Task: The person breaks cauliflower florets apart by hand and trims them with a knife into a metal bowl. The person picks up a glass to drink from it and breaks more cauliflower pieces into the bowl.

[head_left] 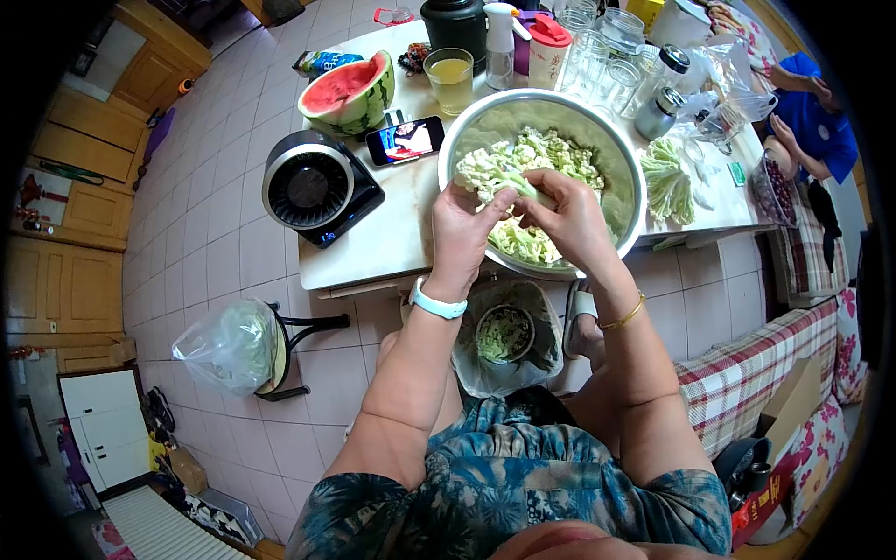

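Note:
A large metal bowl (623, 201) holding cut cauliflower pieces (571, 149) stands at the table's edge. Above it, my left hand (464, 224) is closed around a pale green cauliflower piece (495, 175). My right hand (567, 217) pinches the same piece from the right, at its stem side. More cauliflower (669, 182) lies on the table right of the bowl. Below the table edge, between my legs, a lined bin (504, 334) contains green scraps.
Left of the bowl are a phone (405, 141), a black fan-like device (313, 187) and a cut watermelon (350, 96). A cup (450, 80) and several glass jars (585, 61) stand behind. Another person (810, 117) sits at the right. A stool (280, 350) holds a plastic bag (229, 347).

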`<state>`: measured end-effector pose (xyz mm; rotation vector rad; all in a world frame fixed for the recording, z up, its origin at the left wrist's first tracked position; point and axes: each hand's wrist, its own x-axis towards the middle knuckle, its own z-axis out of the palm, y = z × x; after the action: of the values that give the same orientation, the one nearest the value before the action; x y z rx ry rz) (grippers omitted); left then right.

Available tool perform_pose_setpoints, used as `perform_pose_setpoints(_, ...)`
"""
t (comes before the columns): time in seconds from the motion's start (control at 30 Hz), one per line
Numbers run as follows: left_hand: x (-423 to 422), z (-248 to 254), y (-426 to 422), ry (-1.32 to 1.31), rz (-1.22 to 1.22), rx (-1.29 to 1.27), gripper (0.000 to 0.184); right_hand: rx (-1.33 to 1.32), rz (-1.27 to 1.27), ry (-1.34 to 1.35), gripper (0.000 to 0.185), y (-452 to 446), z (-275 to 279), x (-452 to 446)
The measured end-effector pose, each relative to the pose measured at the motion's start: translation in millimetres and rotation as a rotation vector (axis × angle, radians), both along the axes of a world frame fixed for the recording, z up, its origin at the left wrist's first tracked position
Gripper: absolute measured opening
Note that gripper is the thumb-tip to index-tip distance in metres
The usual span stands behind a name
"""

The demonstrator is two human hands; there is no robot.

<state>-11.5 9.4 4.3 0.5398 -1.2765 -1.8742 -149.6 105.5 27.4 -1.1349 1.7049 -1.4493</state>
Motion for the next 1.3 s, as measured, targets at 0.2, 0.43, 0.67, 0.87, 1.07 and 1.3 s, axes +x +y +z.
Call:
perform_pose_setpoints(0.2,1.2,-10.6,-3.4,-0.023,0.009,-0.054,0.035,0.051,0.030,0.305,0.026,3.7,4.9,-0.8)
perform_pose_setpoints(0.43,1.5,-10.3,-3.3,-0.081,-0.064,-0.042,0.053,-0.015,0.004,0.302,0.031,7.4,6.3,-5.4)
perform_pose_setpoints(0.67,9.1,13.5,-5.4,-0.369,0.410,-1.122,0.093,0.030,-0.217,0.796,0.021,20.9,22.1,-15.6)
perform_pose_setpoints(0.87,8.3,22.9,13.9,-0.555,0.216,-1.385,0.049,-0.045,-0.088,0.953,0.014,34.4,28.6,-14.0)
perform_pose_setpoints(1.07,-2.0,13.4,19.4,-0.589,0.042,-1.412,0.042,0.011,-0.026,0.972,0.013,54.4,43.7,-10.8)
perform_pose_setpoints(1.3,-13.9,10.5,36.4,-0.376,0.017,-1.147,0.035,-0.140,0.007,0.859,0.025,61.2,46.9,-14.3)
